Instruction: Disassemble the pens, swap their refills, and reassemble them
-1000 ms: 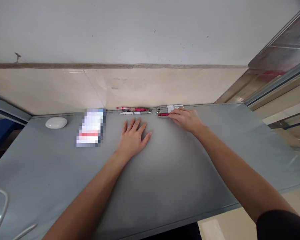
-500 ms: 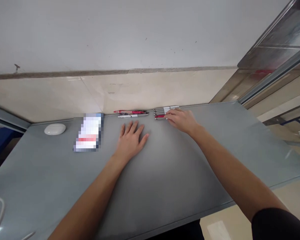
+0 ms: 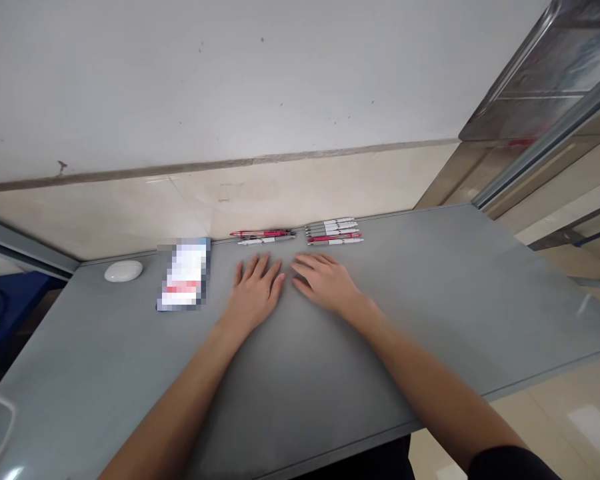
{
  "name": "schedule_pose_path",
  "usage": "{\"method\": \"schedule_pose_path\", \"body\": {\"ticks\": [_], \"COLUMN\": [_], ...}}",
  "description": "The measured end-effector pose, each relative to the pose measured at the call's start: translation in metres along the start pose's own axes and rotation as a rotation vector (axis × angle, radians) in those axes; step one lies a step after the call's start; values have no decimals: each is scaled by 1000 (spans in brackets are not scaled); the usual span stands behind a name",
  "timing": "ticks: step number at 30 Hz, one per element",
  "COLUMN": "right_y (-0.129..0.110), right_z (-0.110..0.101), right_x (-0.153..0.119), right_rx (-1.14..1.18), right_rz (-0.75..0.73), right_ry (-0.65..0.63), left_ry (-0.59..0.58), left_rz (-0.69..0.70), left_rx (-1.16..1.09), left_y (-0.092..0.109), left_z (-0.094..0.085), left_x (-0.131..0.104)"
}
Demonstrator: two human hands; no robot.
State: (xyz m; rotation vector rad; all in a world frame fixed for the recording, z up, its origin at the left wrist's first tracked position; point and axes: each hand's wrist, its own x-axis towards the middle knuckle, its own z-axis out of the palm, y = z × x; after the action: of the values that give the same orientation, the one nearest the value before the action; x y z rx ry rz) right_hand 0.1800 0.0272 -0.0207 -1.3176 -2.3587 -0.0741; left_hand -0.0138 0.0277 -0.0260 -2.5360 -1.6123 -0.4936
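Observation:
My left hand (image 3: 254, 293) lies palm down on the grey table, fingers spread, holding nothing. Close beside it, my right hand (image 3: 325, 281) is also open and empty, its fingers stretched toward the left. Beyond the left hand, a small group of pens lies along the wall: a red pen (image 3: 263, 234) and, nearer me, a white pen (image 3: 266, 241). Past the right hand is a second group, laid side by side: several white and grey pens (image 3: 341, 225), with a red pen (image 3: 334, 237) among them and a white pen (image 3: 336, 242) nearest me.
A phone-like object (image 3: 184, 275) with a blurred-out face lies left of my left hand. Farther left sits a white rounded case (image 3: 123, 271). The wall (image 3: 300, 187) bounds the table's (image 3: 300, 387) far edge. A white cable or bar (image 3: 7, 427) shows at lower left.
My right hand has let go of the right-hand pens and moved left and nearer me, beside my left hand. The view has shifted slightly.

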Motion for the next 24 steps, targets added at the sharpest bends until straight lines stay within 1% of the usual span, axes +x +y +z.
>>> {"method": "schedule_pose_path", "body": {"ticks": [4,7,11,15,18,20,22,24], "right_y": [-4,-4,-3,-4,-4,-4,-4,-4], "right_z": [8,10,10,9,9,9,10,10], "right_x": [-5,-8,-10,-10,-9,-9,-9,-9], "right_rx": [21,42,73,72,71,68,63,60], "right_rz": [18,54,85,96,102,102,97,91], "right_ry": [-10,-41,-80,-90,-91,-83,-72,-63], "left_ry": [-17,-20,-17,-65,-104,-106,-84,-28], "left_rz": [-8,-16,-24,-57,-56,-40,-32,-12], "left_rx": [37,42,43,70,71,59,40,23], "left_y": [-8,-11,-9,-5,-7,-10,-14,-17], "left_z": [-6,-6,-6,-10,-14,-15,-14,-11], "left_x": [-16,-24,-26,-26,-24,-20,-11,2]}}
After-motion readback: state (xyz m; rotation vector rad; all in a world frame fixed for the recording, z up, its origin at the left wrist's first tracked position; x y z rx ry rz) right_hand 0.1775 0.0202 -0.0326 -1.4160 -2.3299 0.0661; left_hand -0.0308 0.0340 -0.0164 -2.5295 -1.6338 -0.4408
